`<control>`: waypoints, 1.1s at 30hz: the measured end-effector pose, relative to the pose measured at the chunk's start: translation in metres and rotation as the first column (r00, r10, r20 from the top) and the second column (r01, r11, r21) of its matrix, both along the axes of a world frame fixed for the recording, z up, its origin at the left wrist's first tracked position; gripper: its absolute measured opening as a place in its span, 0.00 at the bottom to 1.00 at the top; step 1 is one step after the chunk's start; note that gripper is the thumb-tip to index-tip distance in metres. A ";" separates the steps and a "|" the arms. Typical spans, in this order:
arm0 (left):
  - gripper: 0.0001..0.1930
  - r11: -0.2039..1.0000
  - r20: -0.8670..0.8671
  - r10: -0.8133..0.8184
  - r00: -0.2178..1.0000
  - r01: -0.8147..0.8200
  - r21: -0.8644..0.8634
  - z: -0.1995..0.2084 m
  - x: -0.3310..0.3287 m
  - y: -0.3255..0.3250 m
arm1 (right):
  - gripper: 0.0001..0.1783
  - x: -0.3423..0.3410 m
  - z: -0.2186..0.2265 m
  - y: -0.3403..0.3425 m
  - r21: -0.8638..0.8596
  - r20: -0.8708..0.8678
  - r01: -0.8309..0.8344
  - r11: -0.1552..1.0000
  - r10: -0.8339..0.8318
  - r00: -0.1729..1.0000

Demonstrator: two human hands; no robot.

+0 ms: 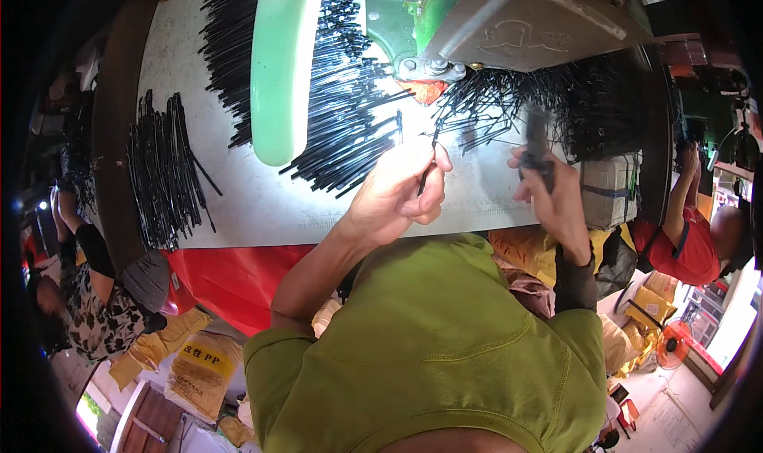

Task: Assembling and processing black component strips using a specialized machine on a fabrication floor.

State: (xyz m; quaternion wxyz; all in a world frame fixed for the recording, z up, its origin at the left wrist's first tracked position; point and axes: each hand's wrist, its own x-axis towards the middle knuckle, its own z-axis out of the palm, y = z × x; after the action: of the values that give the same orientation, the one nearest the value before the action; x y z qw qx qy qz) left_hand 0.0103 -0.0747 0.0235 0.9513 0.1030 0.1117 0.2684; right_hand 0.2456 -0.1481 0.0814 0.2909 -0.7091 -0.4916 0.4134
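My left hand (404, 189) is closed over the pale tabletop, gripping a thin black rod (427, 176) between thumb and fingers. One end of the rod points up past the fingertips, towards the machine. Off to the right, my right hand (556, 203) is wrapped round a dark hand tool (537, 147). Motion smears that tool, so its exact kind cannot be made out. Close beyond my left hand lies a wide row of black rods (342, 119). A looser heap of black rods (497, 103) lies beyond my right hand, under the machine.
A green machine (397, 24) with a brown metal cover (540, 24) overhangs the table (318, 222). A pale green bar (282, 71) crosses the rods. Another bundle of rods (167, 171) lies at left, and a box (608, 191) at right. People sit at both sides.
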 end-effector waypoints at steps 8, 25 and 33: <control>0.13 0.996 -0.015 -0.007 1.000 0.009 0.094 0.003 -0.006 0.003 | 0.34 -0.022 -0.004 0.014 0.165 0.439 -0.323 0.932 0.224 0.870; 0.14 0.988 -0.062 -0.001 0.998 0.011 0.151 -0.001 -0.009 0.004 | 0.37 -0.025 -0.009 0.022 0.173 0.413 -0.406 0.897 0.308 0.857; 0.12 0.978 -0.032 -0.051 0.998 0.057 0.201 0.004 -0.011 0.007 | 0.33 -0.025 -0.009 0.026 0.212 0.450 -0.444 0.871 0.316 0.835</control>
State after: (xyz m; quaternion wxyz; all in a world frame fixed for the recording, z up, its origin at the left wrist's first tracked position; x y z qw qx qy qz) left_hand -0.0002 -0.0677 0.0271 0.9413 0.2054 0.0939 0.2510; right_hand 0.2205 -0.1222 0.0723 0.2014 -0.6110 -0.7310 0.2274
